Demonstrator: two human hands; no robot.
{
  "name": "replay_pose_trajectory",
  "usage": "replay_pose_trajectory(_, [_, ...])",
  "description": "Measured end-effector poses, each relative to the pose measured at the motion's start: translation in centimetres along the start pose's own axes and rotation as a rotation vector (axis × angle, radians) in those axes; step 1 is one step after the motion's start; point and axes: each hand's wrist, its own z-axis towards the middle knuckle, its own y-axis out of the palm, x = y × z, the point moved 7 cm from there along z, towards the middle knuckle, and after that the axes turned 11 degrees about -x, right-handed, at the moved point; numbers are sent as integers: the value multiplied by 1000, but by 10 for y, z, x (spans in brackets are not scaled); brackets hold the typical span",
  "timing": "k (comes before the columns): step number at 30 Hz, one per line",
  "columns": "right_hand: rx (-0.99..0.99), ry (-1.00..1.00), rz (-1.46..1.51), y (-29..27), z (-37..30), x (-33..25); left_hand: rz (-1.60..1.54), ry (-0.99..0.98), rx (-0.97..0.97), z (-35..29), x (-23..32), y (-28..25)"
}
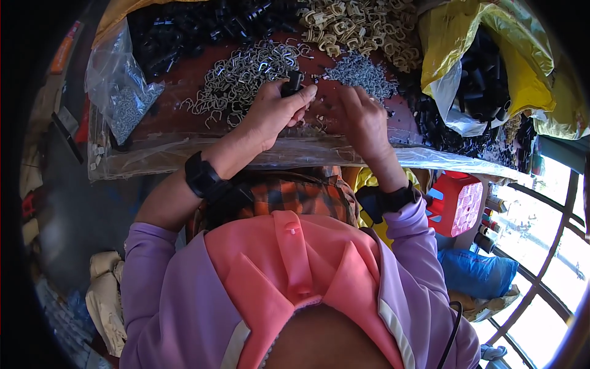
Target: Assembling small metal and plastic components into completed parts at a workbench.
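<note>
My left hand (275, 112) is closed around a small black plastic part (292, 82), which sticks up between thumb and fingers. Just beyond it lies a heap of shiny U-shaped metal clips (246, 77). My right hand (366, 123) is at the near edge of a pile of small silvery screws (364, 72), its fingers bent and drawn together. Whatever those fingertips hold, if anything, is too small to make out. A narrow gap separates the two hands over the dark red tabletop (332, 120).
Black plastic parts (196, 31) and beige plastic clips (362, 24) are heaped at the back. A clear bag of screws (126, 104) sits left. To the right stands a yellow bag (531, 61) with black parts. A red stool (458, 203) is below the plastic-covered table edge (295, 150).
</note>
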Motion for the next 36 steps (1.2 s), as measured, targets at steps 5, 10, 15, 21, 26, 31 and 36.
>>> replay_pose_trajectory(5, [-26, 131, -118, 1, 6, 22, -5, -8, -3, -5, -1, 7])
replay_pose_trajectory(10, [3, 50, 438, -18, 6, -18, -51, -35, -5, -10, -2, 11])
replay_pose_trajectory(15, [118, -83, 252, -22, -2, -37, -40, -29, -40, -16, -1, 18])
replay_pose_trajectory(21, [133, -63, 278, -22, -5, -44, -62, -22, -51, -20, -4, 17])
replay_pose_trajectory(26, [81, 8, 379, -19, -3, -40, -152, -65, -100, -22, -8, 18])
replay_pose_trajectory(31, [57, -10, 382, -17, -1, -39, -386, -51, -254, -22, -11, 21])
replay_pose_trajectory(36, [78, -38, 243, -22, 0, -43, -385, -70, -203, -26, -12, 16])
